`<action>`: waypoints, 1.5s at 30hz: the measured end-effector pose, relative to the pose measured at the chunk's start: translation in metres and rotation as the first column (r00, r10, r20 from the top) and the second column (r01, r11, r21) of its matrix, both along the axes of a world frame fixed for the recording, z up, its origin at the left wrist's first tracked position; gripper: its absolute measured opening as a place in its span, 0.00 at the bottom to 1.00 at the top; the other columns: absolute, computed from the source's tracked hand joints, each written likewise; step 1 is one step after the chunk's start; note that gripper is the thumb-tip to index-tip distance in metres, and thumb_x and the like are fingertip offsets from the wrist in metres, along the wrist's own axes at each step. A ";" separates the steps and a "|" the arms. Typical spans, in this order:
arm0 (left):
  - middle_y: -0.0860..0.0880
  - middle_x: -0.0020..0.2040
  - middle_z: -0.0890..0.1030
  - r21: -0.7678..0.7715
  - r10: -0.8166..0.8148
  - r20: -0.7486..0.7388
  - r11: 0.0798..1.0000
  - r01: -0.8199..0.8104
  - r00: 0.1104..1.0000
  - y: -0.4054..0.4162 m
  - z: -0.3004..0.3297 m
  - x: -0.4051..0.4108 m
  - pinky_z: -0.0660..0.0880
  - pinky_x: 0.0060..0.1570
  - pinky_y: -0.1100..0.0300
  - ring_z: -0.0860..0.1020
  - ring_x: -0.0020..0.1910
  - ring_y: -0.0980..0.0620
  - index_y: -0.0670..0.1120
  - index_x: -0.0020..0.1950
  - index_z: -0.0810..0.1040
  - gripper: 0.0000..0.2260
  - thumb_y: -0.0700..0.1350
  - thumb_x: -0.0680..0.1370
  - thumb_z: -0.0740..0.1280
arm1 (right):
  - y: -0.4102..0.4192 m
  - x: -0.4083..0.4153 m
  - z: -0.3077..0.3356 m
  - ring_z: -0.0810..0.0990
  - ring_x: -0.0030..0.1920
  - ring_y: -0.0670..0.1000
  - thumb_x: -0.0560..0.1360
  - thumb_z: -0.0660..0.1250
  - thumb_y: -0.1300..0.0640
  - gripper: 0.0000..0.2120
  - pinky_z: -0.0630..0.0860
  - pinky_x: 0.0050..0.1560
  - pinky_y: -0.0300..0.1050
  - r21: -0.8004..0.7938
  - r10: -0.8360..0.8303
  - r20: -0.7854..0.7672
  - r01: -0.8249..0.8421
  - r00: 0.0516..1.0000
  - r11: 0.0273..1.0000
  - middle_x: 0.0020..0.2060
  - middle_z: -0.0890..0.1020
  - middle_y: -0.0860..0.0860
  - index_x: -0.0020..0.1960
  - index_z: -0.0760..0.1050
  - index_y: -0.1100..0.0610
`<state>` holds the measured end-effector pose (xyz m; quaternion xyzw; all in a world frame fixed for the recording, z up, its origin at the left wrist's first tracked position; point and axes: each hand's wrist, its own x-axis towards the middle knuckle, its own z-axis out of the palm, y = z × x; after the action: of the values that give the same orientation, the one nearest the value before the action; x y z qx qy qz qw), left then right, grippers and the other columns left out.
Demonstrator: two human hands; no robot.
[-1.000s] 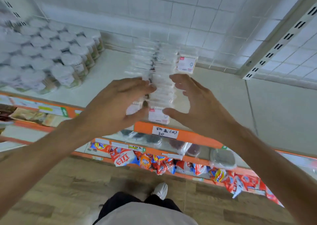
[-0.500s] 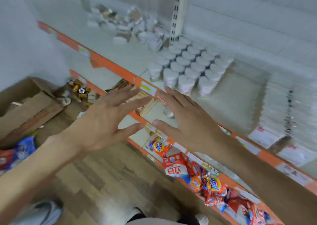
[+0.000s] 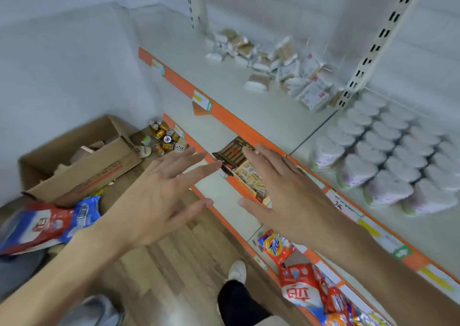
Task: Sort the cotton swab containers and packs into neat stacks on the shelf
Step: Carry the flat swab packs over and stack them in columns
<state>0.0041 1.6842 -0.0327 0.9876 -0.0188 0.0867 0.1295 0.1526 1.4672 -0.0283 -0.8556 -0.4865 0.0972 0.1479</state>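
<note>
A loose heap of cotton swab packs point(image 3: 271, 62) lies at the back of the white shelf point(image 3: 239, 106), beside a slotted upright point(image 3: 373, 44). To its right, heart-shaped swab containers point(image 3: 388, 151) stand in tidy rows on the same shelf. The shelf has an orange front edge point(image 3: 224, 113) and white tiled walls behind. Both hands hover in front of it, holding nothing: left hand point(image 3: 159, 199) and right hand point(image 3: 286, 194) with fingers spread. Below, a wood-look floor holds an open cardboard box point(image 3: 82, 161) containing scraps, small cans point(image 3: 165, 136) beside it, and detergent bags point(image 3: 298, 283) on a lower shelf.
</note>
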 end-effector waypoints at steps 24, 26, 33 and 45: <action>0.50 0.74 0.72 -0.162 -0.130 -0.037 0.979 0.123 0.991 0.249 -0.058 0.205 0.68 0.71 0.42 0.65 0.77 0.50 0.58 0.78 0.63 0.25 0.63 0.82 0.58 | 0.228 0.175 -0.032 0.45 0.81 0.49 0.80 0.60 0.38 0.39 0.50 0.78 0.49 -0.131 -0.251 -0.143 0.233 0.957 0.963 0.82 0.46 0.47 0.81 0.41 0.43; 0.51 0.74 0.72 -0.177 -0.203 -0.053 0.965 0.191 0.978 0.274 -0.064 0.237 0.68 0.71 0.43 0.65 0.77 0.50 0.58 0.78 0.63 0.25 0.63 0.81 0.57 | 0.246 0.185 -0.035 0.45 0.81 0.48 0.80 0.60 0.38 0.39 0.49 0.78 0.49 -0.136 -0.340 -0.160 0.320 0.927 0.938 0.81 0.45 0.46 0.81 0.41 0.42; 0.57 0.76 0.67 -0.309 -0.347 -0.096 0.901 0.304 0.933 0.378 -0.073 0.332 0.59 0.75 0.54 0.58 0.78 0.58 0.61 0.78 0.63 0.27 0.65 0.79 0.57 | 0.336 0.217 -0.044 0.50 0.80 0.49 0.80 0.63 0.40 0.38 0.52 0.78 0.50 -0.107 -0.607 -0.176 0.598 0.775 0.795 0.81 0.50 0.49 0.81 0.45 0.43; 0.44 0.74 0.67 -0.103 -0.394 -0.086 0.917 0.385 0.915 0.418 -0.104 0.511 0.67 0.70 0.44 0.63 0.75 0.42 0.44 0.74 0.67 0.27 0.50 0.77 0.67 | 0.430 0.244 -0.068 0.69 0.71 0.51 0.79 0.67 0.49 0.30 0.67 0.68 0.45 0.074 -0.840 -0.187 0.860 0.509 0.505 0.74 0.68 0.48 0.77 0.62 0.51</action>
<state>0.5150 2.1027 -0.1363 0.9609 -0.2048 0.0080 0.1864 0.3969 1.8972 -0.0966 -0.9614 0.0011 0.0275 0.2738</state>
